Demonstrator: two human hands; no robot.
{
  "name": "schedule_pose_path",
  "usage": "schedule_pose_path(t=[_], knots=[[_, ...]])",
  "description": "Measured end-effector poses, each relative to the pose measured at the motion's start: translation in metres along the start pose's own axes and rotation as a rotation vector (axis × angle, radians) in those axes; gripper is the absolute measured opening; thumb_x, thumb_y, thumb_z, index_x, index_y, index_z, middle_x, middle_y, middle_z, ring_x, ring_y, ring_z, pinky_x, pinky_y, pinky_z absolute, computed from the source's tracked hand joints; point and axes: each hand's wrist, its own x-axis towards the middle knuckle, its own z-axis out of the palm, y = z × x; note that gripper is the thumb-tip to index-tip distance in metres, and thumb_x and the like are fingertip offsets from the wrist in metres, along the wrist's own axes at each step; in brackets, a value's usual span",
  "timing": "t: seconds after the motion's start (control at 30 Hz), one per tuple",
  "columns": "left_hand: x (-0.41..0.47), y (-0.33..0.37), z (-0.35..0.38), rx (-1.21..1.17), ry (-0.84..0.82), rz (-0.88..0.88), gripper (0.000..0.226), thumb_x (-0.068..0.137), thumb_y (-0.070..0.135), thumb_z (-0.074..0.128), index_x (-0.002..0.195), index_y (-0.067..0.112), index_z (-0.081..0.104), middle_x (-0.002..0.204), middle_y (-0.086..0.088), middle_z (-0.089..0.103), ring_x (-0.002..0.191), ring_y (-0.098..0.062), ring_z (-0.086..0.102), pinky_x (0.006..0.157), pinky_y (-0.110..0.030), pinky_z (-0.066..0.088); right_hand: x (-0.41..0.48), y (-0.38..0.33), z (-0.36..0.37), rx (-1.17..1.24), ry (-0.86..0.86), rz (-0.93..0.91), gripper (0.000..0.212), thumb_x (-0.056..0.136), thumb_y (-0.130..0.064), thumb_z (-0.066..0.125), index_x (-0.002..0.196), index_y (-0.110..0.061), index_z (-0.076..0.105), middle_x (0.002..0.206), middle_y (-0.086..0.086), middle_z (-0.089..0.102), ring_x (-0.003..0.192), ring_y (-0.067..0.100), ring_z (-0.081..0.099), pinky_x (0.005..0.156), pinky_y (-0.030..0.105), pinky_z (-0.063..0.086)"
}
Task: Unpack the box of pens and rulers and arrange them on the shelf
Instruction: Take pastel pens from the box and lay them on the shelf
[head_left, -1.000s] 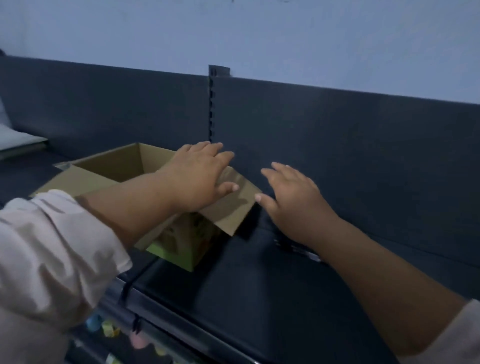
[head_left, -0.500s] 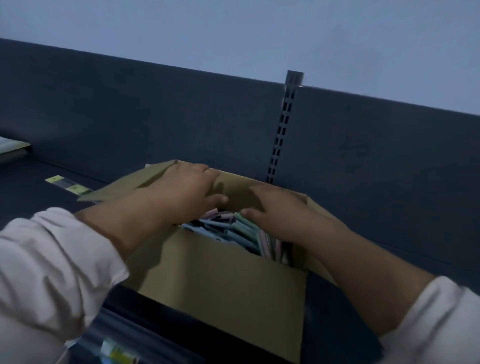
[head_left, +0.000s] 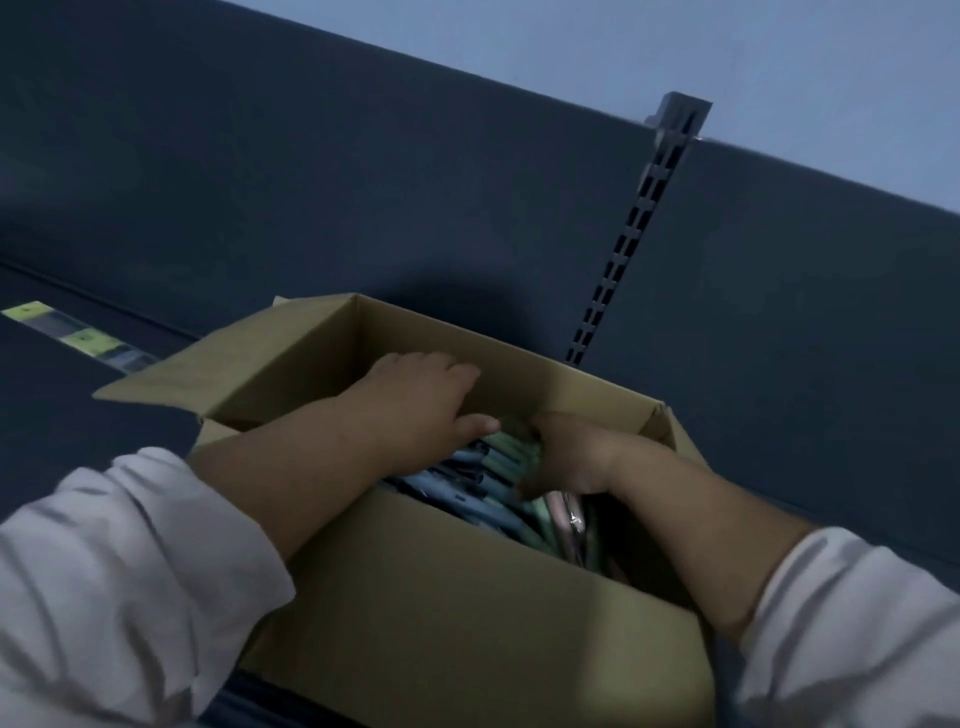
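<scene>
1. Dim, bluish light throughout; colours look muted.
2. A dark shadow lies on the back panel (head_left: 363, 182) above the box (head_left: 467, 623).
3. The sleeve (head_left: 104, 571) at lower left looks soft and blurred.

There is only one view, from the person's head. It looks forward and down into the open cardboard box (head_left: 467, 613) on the shelf (head_left: 47, 415), from very near. The camera seems rolled to one side, since the top edge of the back panel (head_left: 363, 182) slopes down to the right.
</scene>
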Motion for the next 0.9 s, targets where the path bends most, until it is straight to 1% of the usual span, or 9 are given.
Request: schedule_pose_path(t=[0.1, 0.17, 0.3, 0.5, 0.6, 0.7, 0.8, 0.83, 0.9], knots=[[0.003, -0.001, 0.003, -0.008, 0.029, 0.028, 0.066, 0.091, 0.062, 0.036, 0.142, 0.021, 0.035, 0.141, -0.004, 0.044, 0.128, -0.022, 0.041, 0.106, -0.042, 0.034, 0.006, -0.007, 0.006, 0.073, 0.058, -0.118, 0.076, 0.066, -0.032, 0.084, 0.130, -0.019, 0.046, 0.121, 0.001, 0.057, 0.103, 0.016, 0.055, 0.087, 0.028, 0.047], [0.003, -0.002, 0.004, -0.007, 0.002, 0.019, 0.062, 0.091, 0.061, 0.038, 0.138, 0.020, 0.040, 0.136, -0.004, 0.047, 0.124, -0.022, 0.044, 0.103, -0.042, 0.036, 0.010, -0.011, 0.011, 0.056, 0.033, -0.102, 0.080, 0.065, -0.032, 0.085, 0.132, -0.019, 0.044, 0.123, 0.001, 0.056, 0.107, 0.018, 0.054, 0.090, 0.030, 0.048], [-0.001, -0.004, 0.006, -0.018, -0.099, -0.038, 0.059, 0.092, 0.061, 0.037, 0.134, 0.020, 0.045, 0.130, -0.005, 0.050, 0.114, -0.022, 0.049, 0.096, -0.041, 0.041, 0.014, -0.005, 0.013, -0.030, -0.055, 0.016, 0.076, 0.070, -0.035, 0.082, 0.131, -0.014, 0.042, 0.114, 0.008, 0.065, 0.096, 0.014, 0.055, 0.092, 0.031, 0.049], [-0.003, -0.002, 0.004, -0.071, -0.132, -0.061, 0.053, 0.093, 0.059, 0.038, 0.128, 0.021, 0.048, 0.122, -0.005, 0.052, 0.104, -0.020, 0.051, 0.090, -0.040, 0.045, 0.013, -0.005, 0.013, 0.021, -0.071, -0.030, 0.063, 0.072, -0.027, 0.080, 0.124, -0.017, 0.046, 0.117, 0.005, 0.061, 0.105, 0.019, 0.057, 0.091, 0.034, 0.050], [-0.005, -0.002, 0.003, -0.089, -0.132, -0.060, 0.050, 0.093, 0.059, 0.038, 0.125, 0.021, 0.049, 0.118, -0.004, 0.053, 0.100, -0.019, 0.051, 0.086, -0.038, 0.046, 0.012, -0.004, 0.015, 0.019, -0.135, -0.015, 0.069, 0.076, -0.022, 0.075, 0.134, -0.021, 0.039, 0.111, 0.009, 0.068, 0.103, 0.016, 0.061, 0.093, 0.034, 0.050], [-0.005, -0.002, 0.003, -0.103, -0.134, -0.062, 0.050, 0.093, 0.058, 0.040, 0.125, 0.021, 0.049, 0.118, -0.004, 0.053, 0.099, -0.019, 0.051, 0.084, -0.036, 0.045, 0.010, -0.006, 0.016, -0.021, -0.140, -0.034, 0.076, 0.079, -0.025, 0.074, 0.144, -0.019, 0.036, 0.127, 0.007, 0.061, 0.114, 0.018, 0.056, 0.100, 0.032, 0.046], [-0.006, -0.002, 0.003, -0.096, -0.131, -0.065, 0.043, 0.092, 0.059, 0.041, 0.112, 0.021, 0.051, 0.111, -0.003, 0.052, 0.092, -0.017, 0.049, 0.075, -0.034, 0.041, 0.007, -0.007, 0.015, -0.045, -0.099, -0.096, 0.069, 0.079, -0.026, 0.075, 0.140, -0.017, 0.044, 0.129, 0.003, 0.057, 0.108, 0.018, 0.056, 0.093, 0.027, 0.046], [-0.006, -0.002, 0.003, -0.094, -0.132, -0.068, 0.041, 0.092, 0.059, 0.041, 0.108, 0.022, 0.050, 0.109, -0.003, 0.052, 0.091, -0.017, 0.049, 0.074, -0.033, 0.041, 0.005, -0.006, 0.014, -0.012, -0.089, -0.115, 0.069, 0.080, -0.024, 0.075, 0.141, -0.017, 0.043, 0.129, 0.002, 0.057, 0.107, 0.017, 0.055, 0.092, 0.025, 0.045], [-0.006, -0.001, 0.001, -0.111, -0.137, -0.080, 0.037, 0.092, 0.059, 0.042, 0.101, 0.024, 0.048, 0.106, -0.003, 0.052, 0.091, -0.018, 0.051, 0.076, -0.035, 0.043, 0.001, -0.002, 0.008, 0.135, -0.049, -0.149, 0.071, 0.081, -0.018, 0.075, 0.143, -0.018, 0.041, 0.134, 0.001, 0.055, 0.112, 0.014, 0.054, 0.097, 0.022, 0.042]])
